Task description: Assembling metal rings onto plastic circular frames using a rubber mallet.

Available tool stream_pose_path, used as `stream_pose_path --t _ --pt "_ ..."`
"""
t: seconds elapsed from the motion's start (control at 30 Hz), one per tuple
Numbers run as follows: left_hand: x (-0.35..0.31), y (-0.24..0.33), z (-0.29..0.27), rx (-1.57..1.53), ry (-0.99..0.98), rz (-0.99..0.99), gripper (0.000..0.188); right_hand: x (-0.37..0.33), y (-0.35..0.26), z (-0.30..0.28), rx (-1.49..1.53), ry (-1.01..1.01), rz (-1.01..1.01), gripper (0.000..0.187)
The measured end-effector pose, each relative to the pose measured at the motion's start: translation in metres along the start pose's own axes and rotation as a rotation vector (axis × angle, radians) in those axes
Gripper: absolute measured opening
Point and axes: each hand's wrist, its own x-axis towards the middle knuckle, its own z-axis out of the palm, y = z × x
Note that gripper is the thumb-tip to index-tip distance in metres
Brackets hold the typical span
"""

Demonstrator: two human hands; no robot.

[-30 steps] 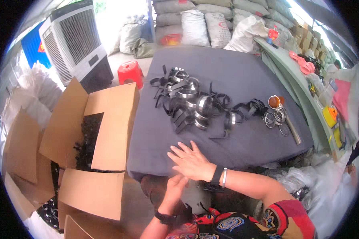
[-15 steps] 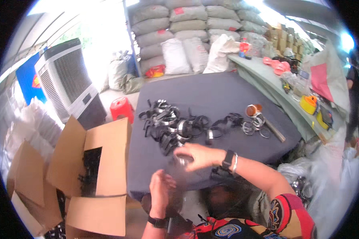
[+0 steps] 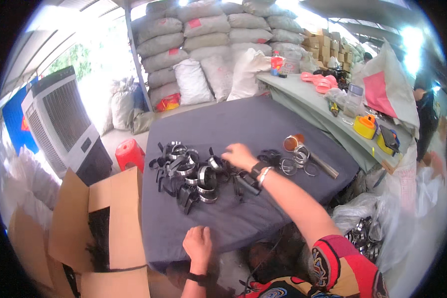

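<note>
One grey-covered table point(image 3: 263, 116) bore a heap of black-and-silver bands point(image 3: 188, 173), too tangled to count. At its right side, the right hand point(image 3: 239, 157) was half curled; the left hand point(image 3: 197, 243) curled loosely near the front edge. Neither grip could be told. One red-labelled bottle point(image 3: 276, 63) stood beyond.

My right arm point(image 3: 300, 208) points between ten and eleven o'clock, right hand point(image 3: 239, 157) foremost; at its seven o'clock, my left hand point(image 3: 197, 243) is curled.
</note>
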Motion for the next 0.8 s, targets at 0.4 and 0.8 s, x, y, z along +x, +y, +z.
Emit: stream_pose_path --t 0.4,0.8 --pt "0.005 0.004 -0.004 0.046 -0.015 0.044 0.015 -0.015 0.070 -0.078 -0.693 -0.095 0.121 0.017" --pt "-0.001 -0.010 -0.003 -0.279 -0.101 -0.194 0.018 -0.061 0.046 -0.103 -0.094 -0.139 0.086 0.019"
